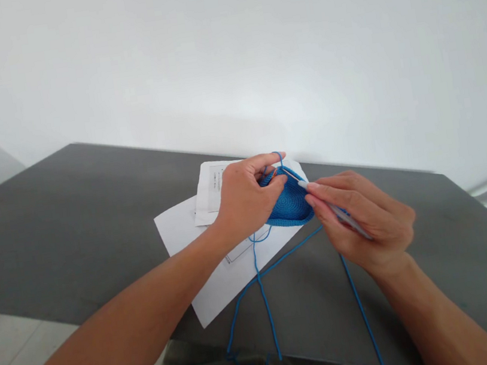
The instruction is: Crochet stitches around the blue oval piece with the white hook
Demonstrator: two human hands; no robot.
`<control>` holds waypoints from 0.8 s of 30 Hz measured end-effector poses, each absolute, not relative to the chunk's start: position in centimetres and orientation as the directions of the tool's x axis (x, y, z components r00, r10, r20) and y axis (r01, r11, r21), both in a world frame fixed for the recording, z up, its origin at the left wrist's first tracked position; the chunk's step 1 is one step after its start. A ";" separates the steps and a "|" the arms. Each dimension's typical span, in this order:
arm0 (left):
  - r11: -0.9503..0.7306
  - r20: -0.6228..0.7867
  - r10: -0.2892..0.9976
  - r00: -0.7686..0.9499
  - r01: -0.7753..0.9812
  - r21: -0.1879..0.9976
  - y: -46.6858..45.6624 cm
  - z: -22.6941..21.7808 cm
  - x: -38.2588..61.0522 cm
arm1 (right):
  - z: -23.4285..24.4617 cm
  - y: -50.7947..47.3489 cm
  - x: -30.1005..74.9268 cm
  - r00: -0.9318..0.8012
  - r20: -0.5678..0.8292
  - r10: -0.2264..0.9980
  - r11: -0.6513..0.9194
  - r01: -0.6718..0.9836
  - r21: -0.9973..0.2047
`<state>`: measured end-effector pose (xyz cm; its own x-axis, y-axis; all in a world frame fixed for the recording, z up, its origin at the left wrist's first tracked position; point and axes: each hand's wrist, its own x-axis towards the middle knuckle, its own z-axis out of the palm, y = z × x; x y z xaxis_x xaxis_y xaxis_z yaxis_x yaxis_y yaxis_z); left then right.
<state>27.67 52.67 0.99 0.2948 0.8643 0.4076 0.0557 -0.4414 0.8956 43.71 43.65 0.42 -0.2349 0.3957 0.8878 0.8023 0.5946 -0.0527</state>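
Observation:
A round blue crochet piece (pixel 289 200) with a raised edge is held up over the papers, its rim pinched by my left hand (pixel 247 191). Blue yarn (pixel 263 297) loops round my raised left index finger and trails down to the table's front edge. My right hand (pixel 361 214) grips a crochet hook (pixel 336 208) by its pale handle, pen-fashion. The hook's thin metal tip meets the upper rim of the piece, close to my left fingertips. A small orange-red bit (pixel 275 172) shows at the rim by my left thumb; what it is, I cannot make out.
Beneath the work lie a white printed sheet (pixel 203 285) and a smaller white packet or folded paper (pixel 203 203) with print. They rest on a dark grey table (pixel 96 227) set against a white wall (pixel 164 67). Loose yarn gathers at my lap.

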 end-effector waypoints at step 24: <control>-0.328 0.335 0.866 0.372 -0.085 0.941 52.3 1.2 27.5 | -0.6 44.1 43.0 0.157 0.847 0.508 0.584 0.660 -0.473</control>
<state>27.53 52.30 1.25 0.3718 0.8656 0.3355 -0.0846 -0.3283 0.9408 42.98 44.10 -0.59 0.1574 0.5079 0.8469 0.6603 0.5836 -0.4727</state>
